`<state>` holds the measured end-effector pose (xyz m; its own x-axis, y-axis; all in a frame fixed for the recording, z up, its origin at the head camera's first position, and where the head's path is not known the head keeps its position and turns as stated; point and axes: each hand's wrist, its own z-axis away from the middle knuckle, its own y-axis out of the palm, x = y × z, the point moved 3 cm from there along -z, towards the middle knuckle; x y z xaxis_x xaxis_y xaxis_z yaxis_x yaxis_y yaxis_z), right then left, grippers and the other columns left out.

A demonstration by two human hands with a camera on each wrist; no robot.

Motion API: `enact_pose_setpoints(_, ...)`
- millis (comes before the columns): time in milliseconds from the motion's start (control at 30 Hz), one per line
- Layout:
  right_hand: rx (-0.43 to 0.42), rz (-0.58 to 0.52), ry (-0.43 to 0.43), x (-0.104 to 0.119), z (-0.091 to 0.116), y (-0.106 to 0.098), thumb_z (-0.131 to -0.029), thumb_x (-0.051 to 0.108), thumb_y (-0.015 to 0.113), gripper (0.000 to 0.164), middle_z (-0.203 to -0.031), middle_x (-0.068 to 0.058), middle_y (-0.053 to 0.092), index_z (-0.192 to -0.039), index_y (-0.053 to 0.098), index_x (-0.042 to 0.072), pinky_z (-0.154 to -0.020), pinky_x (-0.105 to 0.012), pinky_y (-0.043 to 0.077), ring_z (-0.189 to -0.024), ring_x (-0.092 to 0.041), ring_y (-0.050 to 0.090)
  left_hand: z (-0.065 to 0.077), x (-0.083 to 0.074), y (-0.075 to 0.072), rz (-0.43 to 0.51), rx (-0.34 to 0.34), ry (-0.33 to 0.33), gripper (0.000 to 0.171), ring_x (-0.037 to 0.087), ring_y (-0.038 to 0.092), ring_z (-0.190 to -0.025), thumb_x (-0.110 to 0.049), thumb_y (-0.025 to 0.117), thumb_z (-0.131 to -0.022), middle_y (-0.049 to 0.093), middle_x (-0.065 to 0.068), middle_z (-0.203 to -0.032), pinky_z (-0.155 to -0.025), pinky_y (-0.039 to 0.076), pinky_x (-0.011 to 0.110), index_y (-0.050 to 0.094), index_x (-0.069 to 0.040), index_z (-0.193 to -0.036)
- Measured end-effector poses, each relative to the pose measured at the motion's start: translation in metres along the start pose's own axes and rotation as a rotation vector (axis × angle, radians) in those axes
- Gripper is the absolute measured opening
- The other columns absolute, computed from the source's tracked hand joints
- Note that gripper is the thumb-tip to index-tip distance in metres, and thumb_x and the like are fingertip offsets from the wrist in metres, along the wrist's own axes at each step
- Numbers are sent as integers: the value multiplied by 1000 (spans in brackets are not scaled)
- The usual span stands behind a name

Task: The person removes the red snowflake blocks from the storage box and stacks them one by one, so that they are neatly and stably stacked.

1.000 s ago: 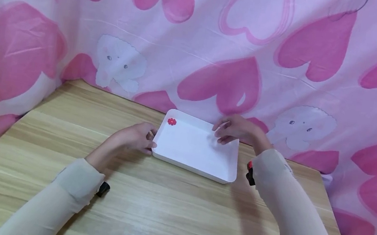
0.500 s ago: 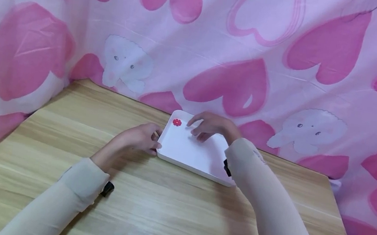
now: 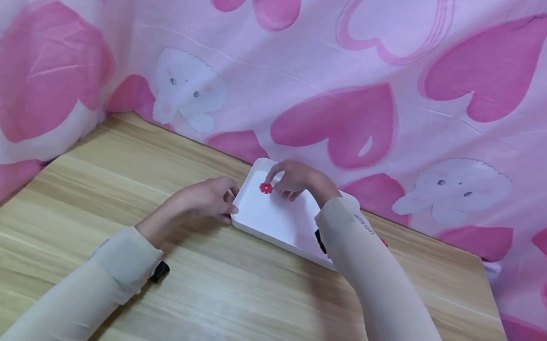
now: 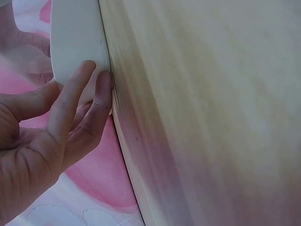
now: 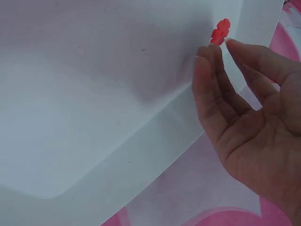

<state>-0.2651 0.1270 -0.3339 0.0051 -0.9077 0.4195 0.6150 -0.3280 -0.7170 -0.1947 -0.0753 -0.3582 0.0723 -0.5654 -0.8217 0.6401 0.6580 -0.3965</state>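
Observation:
A shallow white tray (image 3: 271, 225) lies on the wooden table near its back edge. At the tray's left end is my left hand (image 3: 210, 197), holding the wall with the thumb at the rim; up close in the left wrist view its fingers (image 4: 77, 89) lie along the outer side. Over the tray's back left part, my right hand (image 3: 295, 180) pinches a small red flower-shaped plastic disc (image 3: 266, 188) between thumb and fingertips. The right wrist view shows the red disc (image 5: 220, 32) tilted, its lower edge at the fingertips.
The wooden table (image 3: 215, 301) extends in front of the tray and to both sides. Behind and left of it hangs a pink curtain (image 3: 242, 91) with hearts. Black wrist straps (image 3: 161, 272) show at the cuffs.
My right hand has moved left across the tray to the red disc and now pinches it. The disc has shifted slightly from the back corner. My left hand stays at the tray's left end.

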Motion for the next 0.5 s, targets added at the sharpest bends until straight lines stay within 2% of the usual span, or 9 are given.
enact_pose_setpoints(167,-62,-20,-16,-2,-1,3,-102,8,67,36,-122,-14,64,-138,70,14,-86,-32,68,-94,-24,65,0,1,-1,2,-3,-8,36,25,74,-93,3,62,-105,64,23,-114,-88,70,34,52,13,-138)
enact_pose_setpoints(367,-89,8,-17,7,-8,12,-101,9,72,27,-108,-12,66,-128,72,6,-86,-31,68,-86,-20,64,0,3,1,-2,2,-17,37,24,74,-93,1,63,-106,65,22,-113,-87,69,33,51,12,-139)
enact_pose_setpoints(500,-133,39,-3,12,-15,16,-98,9,77,19,-99,-8,64,-117,74,4,-78,-27,65,-82,-19,63,-1,3,1,-4,4,0,36,24,75,-92,2,62,-106,65,21,-110,-87,70,33,51,13,-138)
